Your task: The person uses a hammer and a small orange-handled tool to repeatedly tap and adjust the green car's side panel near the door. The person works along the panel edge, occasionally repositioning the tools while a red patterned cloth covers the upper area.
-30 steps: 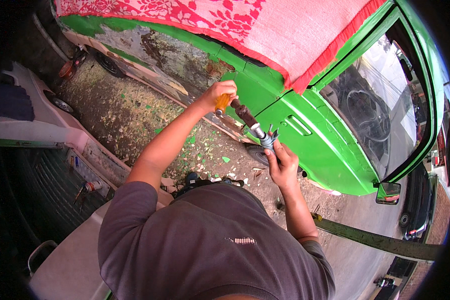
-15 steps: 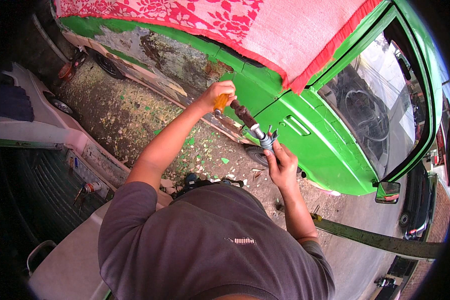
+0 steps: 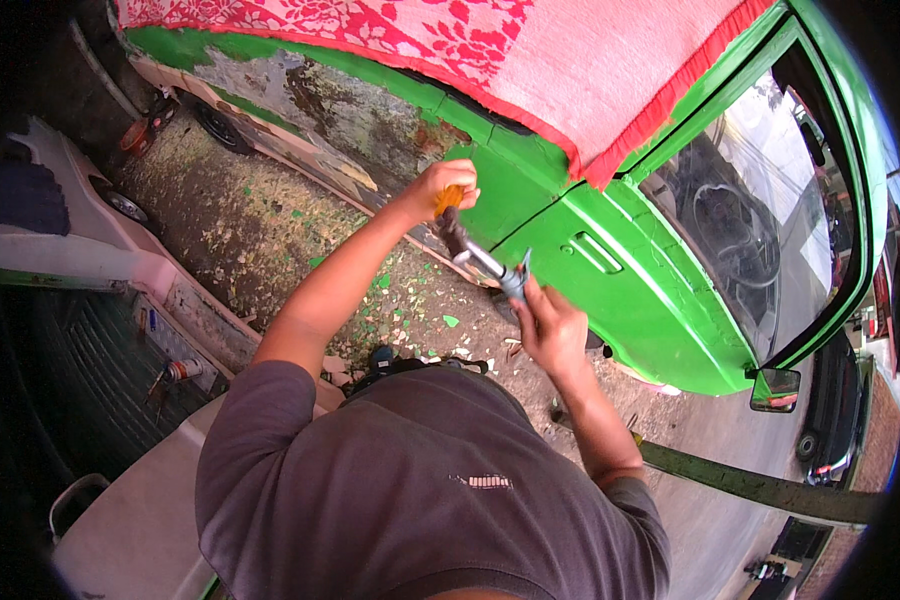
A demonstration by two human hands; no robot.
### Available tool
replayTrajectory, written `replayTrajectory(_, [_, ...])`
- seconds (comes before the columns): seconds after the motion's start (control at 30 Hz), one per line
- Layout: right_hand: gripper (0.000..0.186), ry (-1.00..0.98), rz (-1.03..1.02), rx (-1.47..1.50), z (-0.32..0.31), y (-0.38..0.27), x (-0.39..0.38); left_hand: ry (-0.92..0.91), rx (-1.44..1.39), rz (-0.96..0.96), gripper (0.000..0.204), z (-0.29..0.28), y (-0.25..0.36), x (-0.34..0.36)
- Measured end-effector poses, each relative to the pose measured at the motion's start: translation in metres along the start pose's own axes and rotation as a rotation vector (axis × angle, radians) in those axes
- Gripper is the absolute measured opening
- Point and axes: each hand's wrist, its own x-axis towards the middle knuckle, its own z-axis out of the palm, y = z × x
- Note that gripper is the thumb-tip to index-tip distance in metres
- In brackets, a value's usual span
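My left hand [image 3: 432, 190] is closed round the orange handle of a hand tool with a brown, rusty-looking blade [image 3: 454, 232]. My right hand [image 3: 555, 328] grips a grey tool [image 3: 515, 280] with a silver rod-like front and a small fin-shaped part; its exact kind is unclear. The silver end meets or overlaps the brown blade, so contact cannot be judged. Both tools are held out beside a green vehicle [image 3: 570, 310], near its door seam. Left of the door, its side panel [image 3: 355, 110] shows grey and brown patches without green paint.
A pink-and-red floral cloth [image 3: 610, 70] hangs over the vehicle. Green and pale flakes litter the ground [image 3: 270, 225]. At left stands a pale vehicle with a dark ribbed bed [image 3: 70, 360], holding a can [image 3: 183, 371]. A long bar [image 3: 750, 483] juts in at lower right; a side mirror [image 3: 775, 390] sticks out.
My right hand has moved slightly left with the grey tool, whose silver part now overlaps the blade nearer the orange handle. My left hand has turned the blade to point more downward.
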Motion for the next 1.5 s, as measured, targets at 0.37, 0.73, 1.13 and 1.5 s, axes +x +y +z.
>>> replayTrajectory(0.37, [0.04, -0.038, -0.113, 0.001, -0.004, 0.0, 0.001, 0.055, 0.0, -0.064, 0.026, -0.001, 0.004, 0.006])
replayTrajectory(0.73, [0.037, -0.032, -0.059, -0.024, 0.004, 0.013, 0.002, 0.071, -0.003, -0.068, 0.026, 0.006, 0.0, 0.006])
replayTrajectory(1.13, [0.044, 0.043, -0.03, 0.126, -0.003, 0.002, -0.002, 0.086, 0.069, -0.029, 0.026, -0.004, -0.004, 0.001])
replayTrajectory(1.5, [0.039, -0.014, 0.059, 0.074, -0.005, -0.001, -0.003, 0.042, -0.008, -0.023, 0.028, -0.002, 0.0, 0.0])
